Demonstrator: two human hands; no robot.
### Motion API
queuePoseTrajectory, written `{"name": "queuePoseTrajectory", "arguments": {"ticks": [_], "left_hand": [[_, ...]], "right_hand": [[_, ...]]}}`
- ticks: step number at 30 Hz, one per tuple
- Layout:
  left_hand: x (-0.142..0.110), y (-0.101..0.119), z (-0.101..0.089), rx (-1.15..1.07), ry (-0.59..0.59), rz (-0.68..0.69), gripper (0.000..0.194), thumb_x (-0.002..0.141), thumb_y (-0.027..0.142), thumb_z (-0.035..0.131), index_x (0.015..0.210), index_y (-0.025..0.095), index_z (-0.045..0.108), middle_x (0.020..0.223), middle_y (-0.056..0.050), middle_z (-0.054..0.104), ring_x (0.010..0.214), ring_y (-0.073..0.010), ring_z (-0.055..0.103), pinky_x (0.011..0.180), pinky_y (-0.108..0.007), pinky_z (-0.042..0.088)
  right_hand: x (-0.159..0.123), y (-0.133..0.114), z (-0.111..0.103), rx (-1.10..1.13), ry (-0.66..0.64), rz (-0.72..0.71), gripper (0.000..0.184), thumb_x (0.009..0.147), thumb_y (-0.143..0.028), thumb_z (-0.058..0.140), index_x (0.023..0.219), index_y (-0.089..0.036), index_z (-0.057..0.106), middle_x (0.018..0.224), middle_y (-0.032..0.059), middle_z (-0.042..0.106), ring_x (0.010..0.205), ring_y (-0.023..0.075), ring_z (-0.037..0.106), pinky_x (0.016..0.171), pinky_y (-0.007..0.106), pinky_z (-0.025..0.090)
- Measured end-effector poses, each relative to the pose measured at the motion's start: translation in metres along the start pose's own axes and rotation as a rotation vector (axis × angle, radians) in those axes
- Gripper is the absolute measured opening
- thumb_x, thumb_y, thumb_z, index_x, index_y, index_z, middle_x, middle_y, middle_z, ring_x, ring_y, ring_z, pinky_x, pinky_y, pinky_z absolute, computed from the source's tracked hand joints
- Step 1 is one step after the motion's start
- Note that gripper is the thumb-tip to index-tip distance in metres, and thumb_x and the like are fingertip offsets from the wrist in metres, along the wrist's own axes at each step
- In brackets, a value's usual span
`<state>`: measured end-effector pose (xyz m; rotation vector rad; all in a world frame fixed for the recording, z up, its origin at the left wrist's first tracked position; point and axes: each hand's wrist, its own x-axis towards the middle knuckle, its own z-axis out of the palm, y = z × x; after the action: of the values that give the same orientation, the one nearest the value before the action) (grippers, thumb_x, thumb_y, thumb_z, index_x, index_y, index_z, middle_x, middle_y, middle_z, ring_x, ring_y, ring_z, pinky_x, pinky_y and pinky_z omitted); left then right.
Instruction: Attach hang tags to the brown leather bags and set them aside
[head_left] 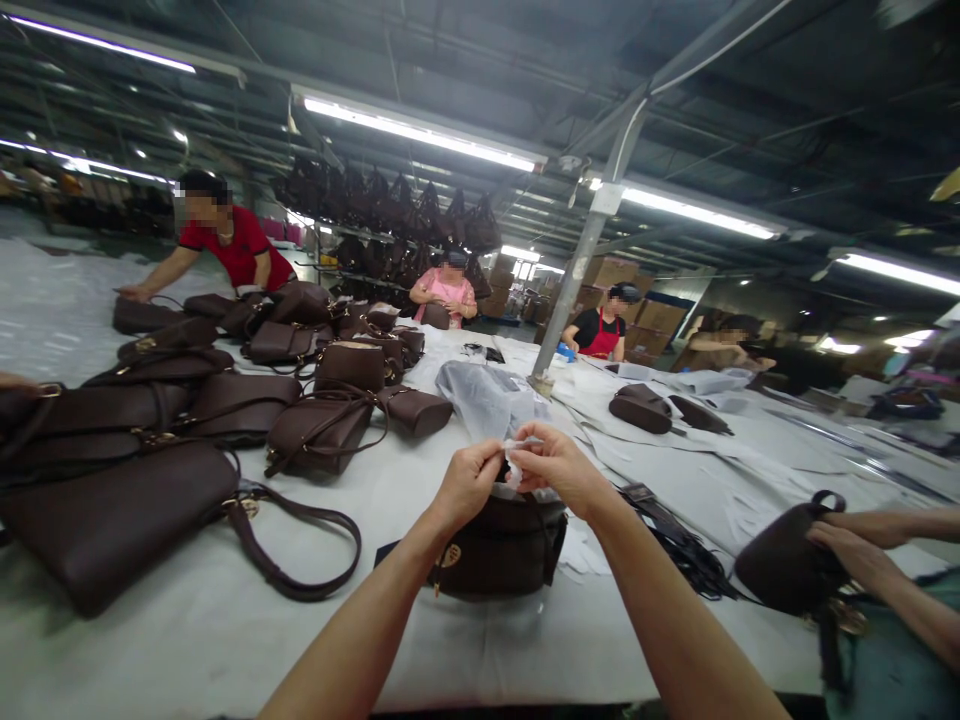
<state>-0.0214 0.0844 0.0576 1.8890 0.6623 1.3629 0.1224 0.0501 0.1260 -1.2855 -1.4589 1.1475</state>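
I looked forward and down through the head camera, close above the left hand (471, 482) and right hand (561, 466), its wide view stretching across the table (315, 650) to ceiling lights (420, 132).

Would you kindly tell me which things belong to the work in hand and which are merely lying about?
In use:
white material between left hand and right hand
brown bag beneath them

Apparently lying about:
black straps
large handbag at left

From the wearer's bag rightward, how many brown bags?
4 visible: wearer's bag, beneath left hand and right hand; held bag, in a co-worker's hands; rounded bag and flatter bag, farther back. Others may be hidden.
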Motion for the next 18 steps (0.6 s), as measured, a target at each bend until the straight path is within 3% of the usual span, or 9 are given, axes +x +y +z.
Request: {"name": "queuePoseTrajectory", "arguments": {"ticks": [5,10,13,16,18], "left_hand": [[0.000,-0.003,-0.002,0.060,0.016,0.012,0.027,0.092,0.025,0.041,0.078,0.017,0.062,0.073,-0.001,0.060,0.070,-0.0146,0.054,0.068,-0.023,0.041],[0.003,-0.003,-0.003,0.060,0.021,0.015,0.027,0.092,0.025,0.041,0.079,0.017,0.064,0.074,-0.001,0.062,0.070,-0.0148,0.054,0.067,-0.023,0.041],[0.004,-0.003,-0.003,0.037,0.008,0.027,0.027,0.092,0.026,0.041,0.082,0.017,0.065,0.078,-0.001,0.064,0.073,-0.0151,0.056,0.070,-0.023,0.042],[0.005,-0.003,-0.003,0.056,0.003,0.033,0.026,0.092,0.027,0.042,0.080,0.017,0.062,0.073,0.001,0.060,0.070,-0.0139,0.052,0.068,-0.023,0.040],[0.007,-0.004,-0.005,0.103,0.009,0.026,0.027,0.091,0.027,0.041,0.070,0.017,0.056,0.065,0.003,0.050,0.064,-0.0124,0.046,0.062,-0.022,0.036]], "right_hand": [[0.005,0.001,0.001,-0.121,0.080,-0.106,0.035,0.062,-0.045,0.078,0.070,-0.018,0.057,0.059,-0.0042,0.059,0.054,0.0107,0.059,0.050,0.022,0.052],[0.010,-0.010,-0.006,-0.060,0.044,0.063,0.030,0.074,-0.045,0.071,0.081,-0.017,0.061,0.068,0.0006,0.065,0.059,0.0128,0.063,0.059,0.028,0.057],[0.015,-0.016,-0.010,-0.271,0.004,0.063,0.017,0.078,-0.033,0.067,0.085,-0.019,0.062,0.060,-0.0019,0.060,0.056,0.0147,0.062,0.055,0.028,0.055],[0.018,-0.023,-0.011,-0.751,-0.021,-0.230,0.008,0.082,-0.023,0.059,0.079,-0.019,0.064,0.071,0.0018,0.064,0.066,0.0160,0.062,0.060,0.026,0.049],[0.020,-0.028,-0.009,-1.026,0.069,-0.481,0.011,0.085,-0.021,0.055,0.078,-0.020,0.065,0.086,0.0049,0.065,0.075,0.0173,0.061,0.065,0.027,0.046]]}}
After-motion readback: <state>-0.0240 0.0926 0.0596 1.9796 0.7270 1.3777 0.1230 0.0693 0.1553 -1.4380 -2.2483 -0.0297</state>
